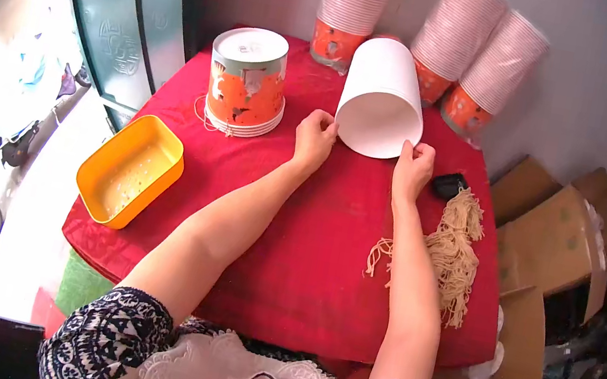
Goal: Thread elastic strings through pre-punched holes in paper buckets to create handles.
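A white paper bucket (381, 98) lies tipped on its side, its round opening toward me. My left hand (315, 141) pinches the rim at its left edge. On the opposite side, my right hand (412, 171) has its fingers closed at the rim. Whether a cord is also between my fingers is too small to make out. Beside my right forearm lies a bundle of beige cords (454, 257), with a small black object (449, 185) at its top. An upside-down stack of orange-and-grey printed buckets (246, 90) stands to the left, a thin cord hanging at its rims.
A yellow plastic tub (130, 169) with small bits inside sits at the left on the red tablecloth (287, 284). Tall wrapped stacks of buckets (458, 30) stand along the back wall. Cardboard boxes (554, 242) crowd the right side. A green door (125, 12) stands at the far left.
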Action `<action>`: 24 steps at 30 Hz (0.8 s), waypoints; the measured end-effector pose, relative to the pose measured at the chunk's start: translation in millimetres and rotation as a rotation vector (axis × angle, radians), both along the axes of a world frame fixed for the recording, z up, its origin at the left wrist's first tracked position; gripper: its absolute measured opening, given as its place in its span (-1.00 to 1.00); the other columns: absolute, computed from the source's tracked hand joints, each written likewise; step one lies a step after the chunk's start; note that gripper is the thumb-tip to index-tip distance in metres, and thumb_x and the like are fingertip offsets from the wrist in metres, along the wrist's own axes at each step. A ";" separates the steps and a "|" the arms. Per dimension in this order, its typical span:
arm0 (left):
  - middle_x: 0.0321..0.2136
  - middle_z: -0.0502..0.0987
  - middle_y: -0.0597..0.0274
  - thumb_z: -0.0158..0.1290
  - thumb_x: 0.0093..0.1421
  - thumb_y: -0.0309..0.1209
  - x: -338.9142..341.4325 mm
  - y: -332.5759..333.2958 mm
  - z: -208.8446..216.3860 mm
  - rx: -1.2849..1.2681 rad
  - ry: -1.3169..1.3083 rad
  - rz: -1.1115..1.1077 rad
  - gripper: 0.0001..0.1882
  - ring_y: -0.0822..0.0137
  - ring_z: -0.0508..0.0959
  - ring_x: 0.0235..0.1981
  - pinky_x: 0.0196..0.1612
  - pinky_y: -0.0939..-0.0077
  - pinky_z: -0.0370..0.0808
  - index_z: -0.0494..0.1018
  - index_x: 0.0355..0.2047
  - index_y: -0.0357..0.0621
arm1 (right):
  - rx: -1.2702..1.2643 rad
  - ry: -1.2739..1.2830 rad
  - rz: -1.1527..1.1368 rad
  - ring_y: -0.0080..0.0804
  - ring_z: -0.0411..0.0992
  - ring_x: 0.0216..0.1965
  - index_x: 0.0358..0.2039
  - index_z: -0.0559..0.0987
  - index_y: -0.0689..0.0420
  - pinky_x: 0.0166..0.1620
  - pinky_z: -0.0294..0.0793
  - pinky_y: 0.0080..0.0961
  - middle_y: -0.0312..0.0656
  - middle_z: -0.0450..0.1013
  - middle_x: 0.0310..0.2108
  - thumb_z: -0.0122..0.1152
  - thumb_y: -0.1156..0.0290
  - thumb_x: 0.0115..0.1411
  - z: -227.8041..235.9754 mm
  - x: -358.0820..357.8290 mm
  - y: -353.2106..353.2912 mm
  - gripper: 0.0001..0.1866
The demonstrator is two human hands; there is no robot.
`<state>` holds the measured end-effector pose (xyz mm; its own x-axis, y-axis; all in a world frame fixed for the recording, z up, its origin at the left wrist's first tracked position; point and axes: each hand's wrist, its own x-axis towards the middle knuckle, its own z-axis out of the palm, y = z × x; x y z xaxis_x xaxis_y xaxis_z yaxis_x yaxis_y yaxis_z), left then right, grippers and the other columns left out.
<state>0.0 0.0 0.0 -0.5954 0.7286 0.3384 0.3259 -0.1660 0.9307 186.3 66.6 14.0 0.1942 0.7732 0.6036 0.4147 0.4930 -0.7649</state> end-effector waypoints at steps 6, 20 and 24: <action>-0.50 0.53 0.21 0.05 0.20 -0.52 5.3 -2.3 7.0 0.020 -0.028 -0.040 -0.90 0.45 0.52 -0.49 -0.41 0.52 0.48 0.45 -0.33 -0.34 | 0.053 -0.061 -0.063 -0.05 0.41 -0.37 -0.41 0.41 0.25 -0.24 0.37 -0.19 -0.02 0.42 -0.44 0.25 0.39 0.10 6.2 2.0 6.7 -0.77; -0.59 0.52 0.02 0.07 0.04 -0.42 4.5 -10.0 11.3 0.031 -0.014 -0.012 -0.82 0.20 0.55 -0.49 -0.35 0.32 0.46 0.43 -0.51 -0.33 | 0.042 -0.268 0.007 0.15 0.46 -0.30 -0.32 0.50 0.28 -0.22 0.41 -0.05 0.15 0.48 -0.39 0.08 0.43 0.12 5.0 9.2 -15.9 -0.82; -0.59 0.53 0.05 0.03 0.06 -0.47 0.5 -19.3 13.1 0.012 -0.049 -0.063 -0.85 0.26 0.52 -0.62 -0.47 0.37 0.47 0.46 -0.43 -0.34 | -0.061 -0.294 0.095 0.15 0.47 -0.19 -0.20 0.52 0.26 -0.13 0.44 -0.10 0.19 0.50 -0.27 0.06 0.42 0.08 18.7 14.7 -34.6 -0.72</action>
